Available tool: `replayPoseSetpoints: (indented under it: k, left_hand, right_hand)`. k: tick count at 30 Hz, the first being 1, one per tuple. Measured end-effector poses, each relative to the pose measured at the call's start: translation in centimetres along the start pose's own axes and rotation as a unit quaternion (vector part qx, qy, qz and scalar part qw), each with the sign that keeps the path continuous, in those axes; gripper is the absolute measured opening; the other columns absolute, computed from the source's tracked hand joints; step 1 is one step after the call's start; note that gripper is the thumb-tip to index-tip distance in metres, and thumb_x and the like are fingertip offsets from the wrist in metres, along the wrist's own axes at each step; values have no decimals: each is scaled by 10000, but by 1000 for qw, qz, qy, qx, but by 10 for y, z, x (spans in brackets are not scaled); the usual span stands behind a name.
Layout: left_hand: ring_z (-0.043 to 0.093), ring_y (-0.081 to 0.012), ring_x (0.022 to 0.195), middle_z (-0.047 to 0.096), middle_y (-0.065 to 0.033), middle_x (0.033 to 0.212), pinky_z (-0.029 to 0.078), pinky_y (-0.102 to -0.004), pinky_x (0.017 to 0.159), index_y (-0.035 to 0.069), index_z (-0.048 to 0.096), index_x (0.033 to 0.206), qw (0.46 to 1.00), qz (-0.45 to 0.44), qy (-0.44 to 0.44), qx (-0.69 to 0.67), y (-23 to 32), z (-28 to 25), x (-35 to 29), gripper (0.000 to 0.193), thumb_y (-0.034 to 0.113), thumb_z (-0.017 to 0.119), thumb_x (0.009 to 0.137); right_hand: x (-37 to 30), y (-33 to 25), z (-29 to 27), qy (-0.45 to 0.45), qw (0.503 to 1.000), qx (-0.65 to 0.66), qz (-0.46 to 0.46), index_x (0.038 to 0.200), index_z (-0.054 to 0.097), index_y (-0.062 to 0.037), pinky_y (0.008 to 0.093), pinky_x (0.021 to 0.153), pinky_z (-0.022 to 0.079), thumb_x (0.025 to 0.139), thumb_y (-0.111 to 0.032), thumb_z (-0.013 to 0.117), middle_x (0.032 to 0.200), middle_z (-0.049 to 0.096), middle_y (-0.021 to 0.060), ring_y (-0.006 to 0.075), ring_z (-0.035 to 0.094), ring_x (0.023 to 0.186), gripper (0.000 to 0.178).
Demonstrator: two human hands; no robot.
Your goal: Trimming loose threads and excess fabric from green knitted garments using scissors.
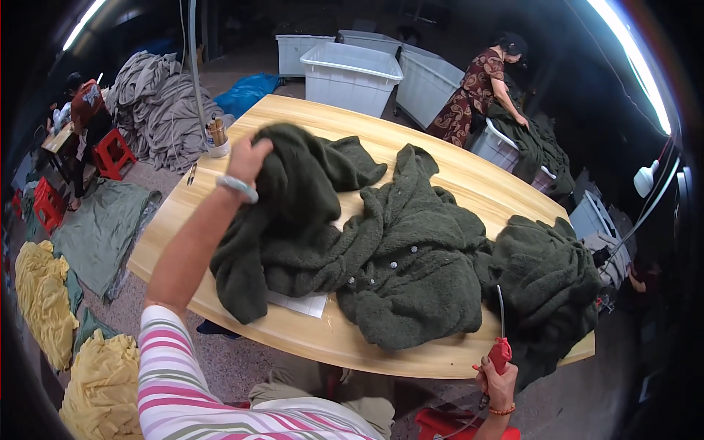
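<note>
Your left hand (248, 156) is raised above the far left part of the bench, and its grip is closed on a fold of the dark green fleece garment (308, 213), so that one part of the thick fabric hangs down from your fingers. On this wrist you wear a pale bracelet (237, 188), and the sleeve of your arm is striped in pink and white.

Your right hand (497, 380) is low, just beyond the near edge of the bench toward its right corner. Its grip is closed around a small red hand tool (500, 353), from which a thin tube rises upward.

The lifted garment spreads from your left hand toward the near edge, where its lower end hangs a little over the edge. Beside it lies a second dark green fleece piece with small pale buttons (411, 264), which covers the middle of the light wooden bench (455, 172); its long axis runs from the far middle to the near edge. A third heap of the same fleece (546, 282) sits at the right corner. So the fleece lies to the right of your left hand, and the buttoned piece is between your two hands, with the right hand nearer to its lower hem.

A white paper sheet (301, 303) shows under the fabric, and a small brass-coloured can (216, 136) stands at the far left corner.
</note>
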State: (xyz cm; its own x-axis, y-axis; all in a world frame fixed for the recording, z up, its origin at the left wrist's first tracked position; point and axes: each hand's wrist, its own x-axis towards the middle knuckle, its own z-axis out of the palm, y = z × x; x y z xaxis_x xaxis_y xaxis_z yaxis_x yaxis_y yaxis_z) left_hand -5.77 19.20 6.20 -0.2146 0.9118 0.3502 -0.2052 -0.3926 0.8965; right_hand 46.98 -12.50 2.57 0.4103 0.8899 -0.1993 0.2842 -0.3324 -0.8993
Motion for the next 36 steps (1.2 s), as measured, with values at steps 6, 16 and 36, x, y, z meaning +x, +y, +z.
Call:
replayPoseSetpoints:
  k: [6,16,36]
  left_hand:
    - [679,-181,852,687,-102,954,568,-301,782,1,622,1054,985,82,-113,-101,164,74,-19,162,58,540,927]
    - [674,-164,771,684,-79,931,563,-269,710,8,610,1116,917,251,-271,-151,268,182,-76,189,105,514,984]
    - [629,-196,979,660,-111,1067,502,-330,858,20,627,1121,952,144,-206,-173,159,208,38,309,273,509,989]
  right_hand:
    - [-1,-59,39,-89,991,-5,-98,863,673,52,211,399,353,895,-128,681,624,639,29,42,471,433,183]
    - [-7,-143,135,-181,933,-28,-311,1210,582,61,189,713,459,741,-116,818,1075,664,50,48,544,803,554]
    - [-21,-120,-45,283,835,68,-466,1256,613,-23,170,590,391,838,44,667,836,563,-39,24,471,664,426]
